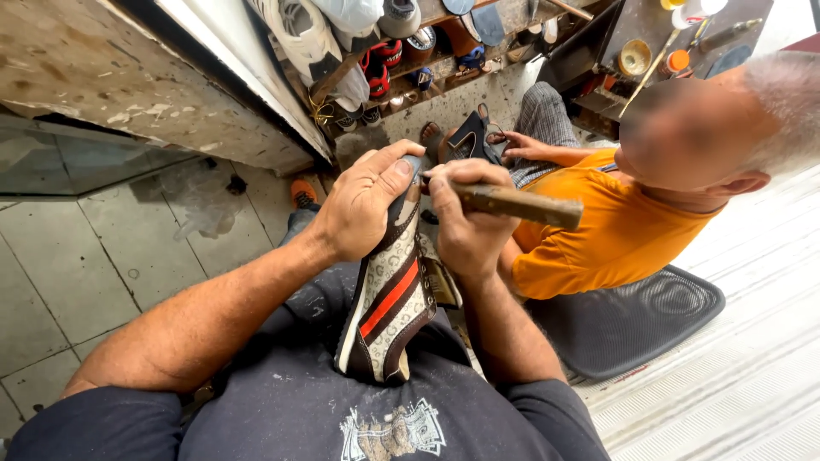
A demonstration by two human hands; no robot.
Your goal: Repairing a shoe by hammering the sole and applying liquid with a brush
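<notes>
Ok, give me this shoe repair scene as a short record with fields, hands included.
Setting: tiled floor, shelf of shoes
Left hand: grips the upper end of a patterned shoe with a red stripe
Right hand: holds a wooden-handled tool against that end
Shoe: propped against the person's torso
Nearby: a co-worker in an orange shirt, handling a dark shoe

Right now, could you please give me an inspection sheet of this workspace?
Surface: grey tiled floor; work is done on the lap.
Job's things: patterned shoe with a red stripe, toe up; wooden-handled tool.
Clutter: shoes on wooden shelves; small pots on a stand.
Grippers: left hand grips the shoe's toe; right hand holds the tool.
Cables: nothing seen.
Surroundings: person in an orange shirt handling a black shoe.
</notes>
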